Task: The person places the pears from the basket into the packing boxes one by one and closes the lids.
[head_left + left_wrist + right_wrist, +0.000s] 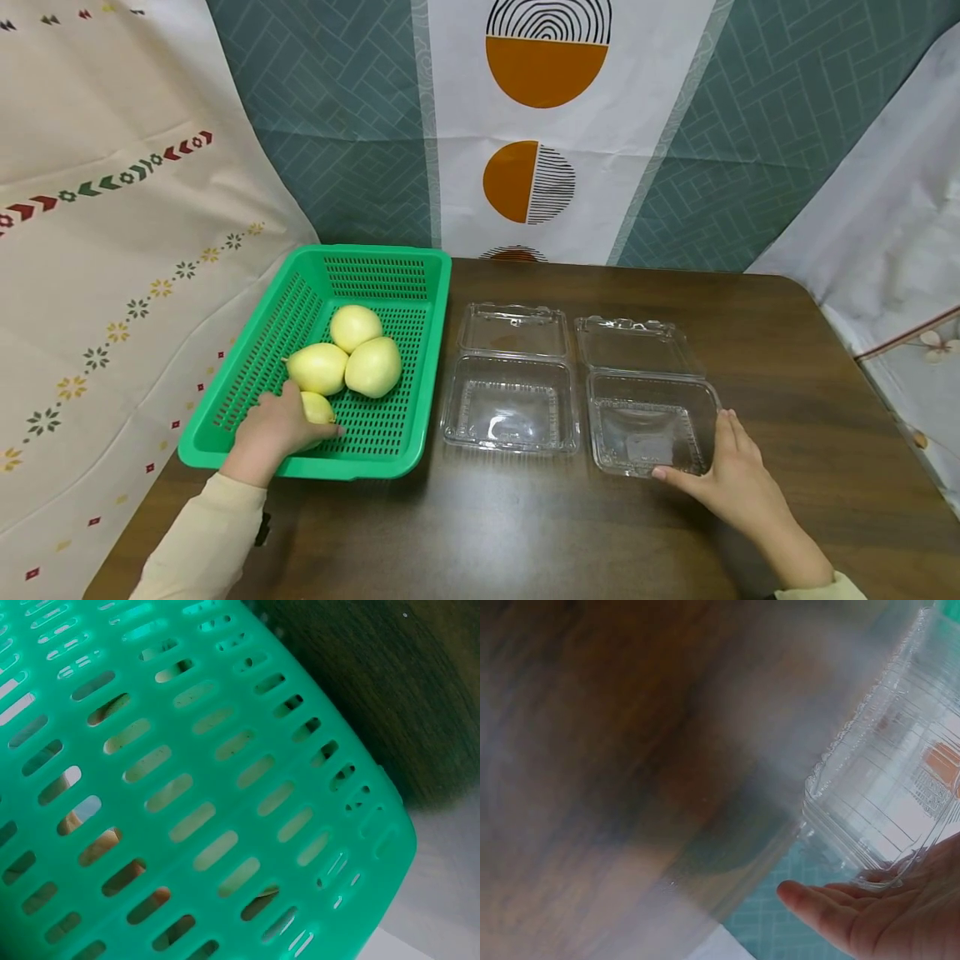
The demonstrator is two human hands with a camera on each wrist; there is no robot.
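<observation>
My left hand reaches into the green plastic basket and grips a pale yellow pear, its fingers and thumb around the fruit. Beside it lie three more pears. The left wrist view is filled by the slotted basket wall, with bits of hand and fruit showing through. At the front right corner of the right-hand clear plastic container, my right hand spreads thumb and straight fingers against the sides. From the right wrist, the palm shows close by the container's corner.
A second clear container with its lid folded back stands between the basket and the right-hand one. The brown wooden table carries everything. Patterned cloths hang at the back and along both sides.
</observation>
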